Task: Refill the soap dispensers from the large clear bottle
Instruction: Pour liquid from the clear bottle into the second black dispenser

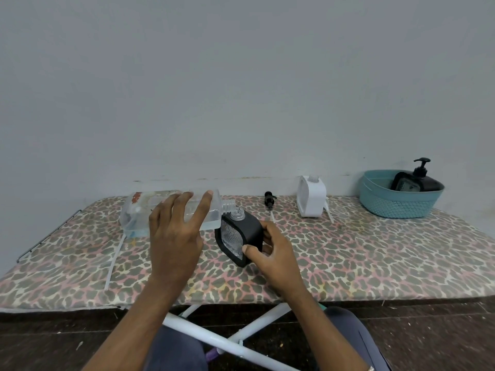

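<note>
The large clear bottle [139, 210] lies tipped on its side over the leopard-print table [375, 250], its open neck just above the clear mouth of the black dispenser [251, 228]. The left hand [174, 236] spreads nearly straight fingers across the bottle's near side. The right hand [276, 253] grips the dispenser, which is tilted. Behind lie a loose black pump [268, 198] and an upright white dispenser [312, 199] (pump off) — further right, a teal basket [396, 202] holds a pump bottle [426, 182].
</note>
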`<action>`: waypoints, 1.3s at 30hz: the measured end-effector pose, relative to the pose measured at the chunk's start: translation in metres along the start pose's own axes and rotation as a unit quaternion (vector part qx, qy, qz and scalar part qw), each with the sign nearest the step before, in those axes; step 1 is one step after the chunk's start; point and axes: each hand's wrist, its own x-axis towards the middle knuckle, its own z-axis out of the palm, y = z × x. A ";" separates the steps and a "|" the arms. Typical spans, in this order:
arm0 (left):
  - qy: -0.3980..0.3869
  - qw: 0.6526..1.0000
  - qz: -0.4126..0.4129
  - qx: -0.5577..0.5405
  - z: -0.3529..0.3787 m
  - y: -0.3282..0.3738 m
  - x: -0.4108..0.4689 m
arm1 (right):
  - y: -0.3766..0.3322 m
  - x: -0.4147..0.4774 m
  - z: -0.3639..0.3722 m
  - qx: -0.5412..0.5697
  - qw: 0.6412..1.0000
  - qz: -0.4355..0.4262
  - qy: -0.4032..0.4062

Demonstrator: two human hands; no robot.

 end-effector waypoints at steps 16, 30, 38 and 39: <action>-0.001 1.000 -0.001 0.004 -0.001 0.001 0.000 | 0.001 0.000 0.000 0.000 1.000 0.001 0.003; -0.004 1.000 0.000 0.005 -0.001 0.000 0.000 | 0.000 0.000 0.000 -0.009 1.000 -0.004 -0.001; -0.002 1.000 -0.001 0.005 -0.001 0.001 0.000 | 0.000 0.000 0.000 0.000 1.000 -0.004 0.001; -0.002 1.000 -0.001 0.005 -0.001 0.001 0.000 | 0.000 0.000 0.000 0.001 1.000 -0.005 0.002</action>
